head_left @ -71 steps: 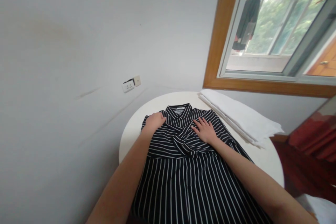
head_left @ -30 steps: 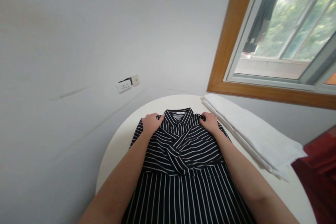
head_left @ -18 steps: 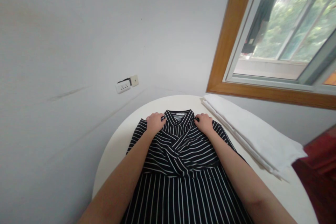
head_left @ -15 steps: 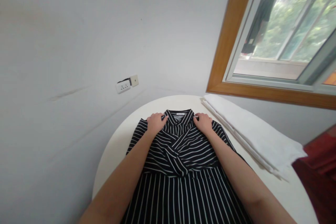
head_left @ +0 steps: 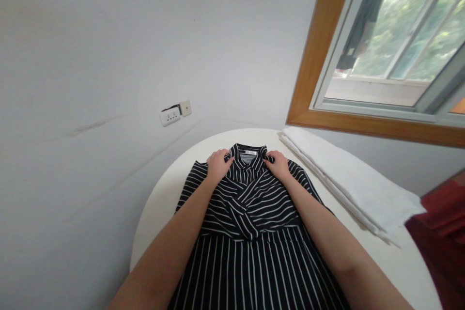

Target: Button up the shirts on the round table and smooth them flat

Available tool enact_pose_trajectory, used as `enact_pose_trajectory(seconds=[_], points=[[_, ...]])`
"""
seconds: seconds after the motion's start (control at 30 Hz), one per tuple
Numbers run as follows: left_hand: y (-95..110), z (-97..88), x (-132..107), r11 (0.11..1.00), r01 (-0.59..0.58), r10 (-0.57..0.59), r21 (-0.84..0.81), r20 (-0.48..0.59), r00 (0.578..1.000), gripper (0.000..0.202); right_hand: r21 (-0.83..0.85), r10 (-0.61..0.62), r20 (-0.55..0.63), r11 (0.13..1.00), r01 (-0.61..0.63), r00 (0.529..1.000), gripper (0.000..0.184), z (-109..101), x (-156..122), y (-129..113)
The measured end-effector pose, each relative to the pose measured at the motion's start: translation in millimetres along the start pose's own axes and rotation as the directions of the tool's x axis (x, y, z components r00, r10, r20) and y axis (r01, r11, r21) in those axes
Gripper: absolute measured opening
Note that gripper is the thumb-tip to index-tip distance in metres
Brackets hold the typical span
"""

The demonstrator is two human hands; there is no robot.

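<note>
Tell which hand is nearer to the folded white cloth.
Right. The right hand is left of the cloth, by the collar; the left hand is across the collar.

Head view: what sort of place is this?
Probably a room in a home: a power socket on a pale wall, a wood-framed window with a dark garment hanging beyond it, and a round white table bearing a striped collared garment.

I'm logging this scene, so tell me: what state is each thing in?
Left hand: closed on fabric beside the collar
Right hand: closed on fabric across the collar
Striped garment: spread front up, creased at the middle
White cloth: folded, lying flat
Wall socket: nothing plugged in
Window: unclear whether open or shut
</note>
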State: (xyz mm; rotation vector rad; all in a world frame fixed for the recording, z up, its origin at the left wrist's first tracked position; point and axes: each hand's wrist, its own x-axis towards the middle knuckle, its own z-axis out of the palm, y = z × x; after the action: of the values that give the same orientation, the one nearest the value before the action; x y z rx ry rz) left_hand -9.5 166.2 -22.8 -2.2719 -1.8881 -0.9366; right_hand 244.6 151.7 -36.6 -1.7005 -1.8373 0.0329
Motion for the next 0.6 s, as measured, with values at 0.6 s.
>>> enact_pose_trajectory(seconds=[0.6], points=[[22,-101.4,-58,0.838,-0.543,0.545,0.047,-0.030,0.838,0.027,-0.094,-0.507,-0.011,0.859,0.504,0.862,0.020,-115,-68,-19]])
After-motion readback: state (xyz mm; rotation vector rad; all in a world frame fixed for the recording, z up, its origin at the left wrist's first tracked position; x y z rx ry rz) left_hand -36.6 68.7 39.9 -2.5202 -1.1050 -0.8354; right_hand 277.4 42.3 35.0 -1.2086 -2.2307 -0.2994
